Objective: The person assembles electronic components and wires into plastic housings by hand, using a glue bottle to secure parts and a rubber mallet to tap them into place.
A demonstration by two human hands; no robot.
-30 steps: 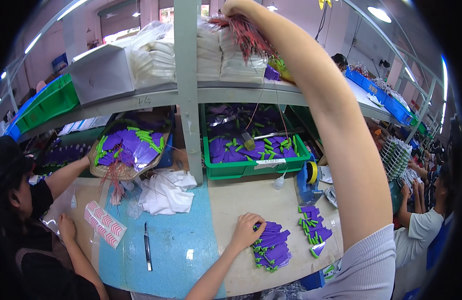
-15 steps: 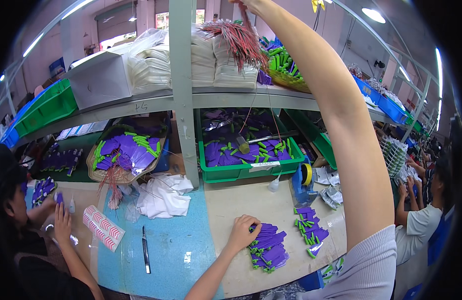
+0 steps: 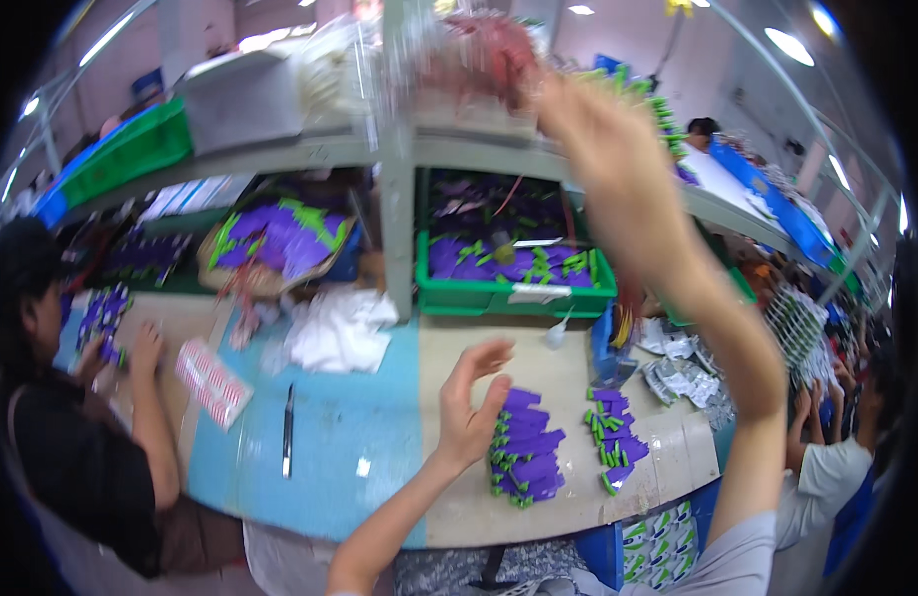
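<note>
My left hand (image 3: 476, 402) is raised just above the table, thumb and fingers apart, with nothing in it. Close to its right lies a pile of flat purple pieces with green ends (image 3: 528, 452). A smaller pile of such pieces (image 3: 615, 437) sits further right. My right hand (image 3: 588, 124), smeared by motion, is up at the shelf edge beside a bundle of thin red wires (image 3: 494, 55). Its fingers are too blurred to show whether they hold anything. Some reddish strands (image 3: 630, 288) hang below my right forearm.
A green bin (image 3: 518, 298) of purple and green pieces stands under the metal shelf (image 3: 489, 149). A shelf post (image 3: 397, 238) rises left of it. On the table are a white cloth (image 3: 342, 333), a dark slim tool (image 3: 288, 432) and a small bottle (image 3: 558, 333). A co-worker (image 3: 81, 437) sits at left.
My left hand has lifted off the purple pile and opened. My right hand has come down from high above to the shelf edge. The view has shifted, and the co-worker's hands have lowered.
</note>
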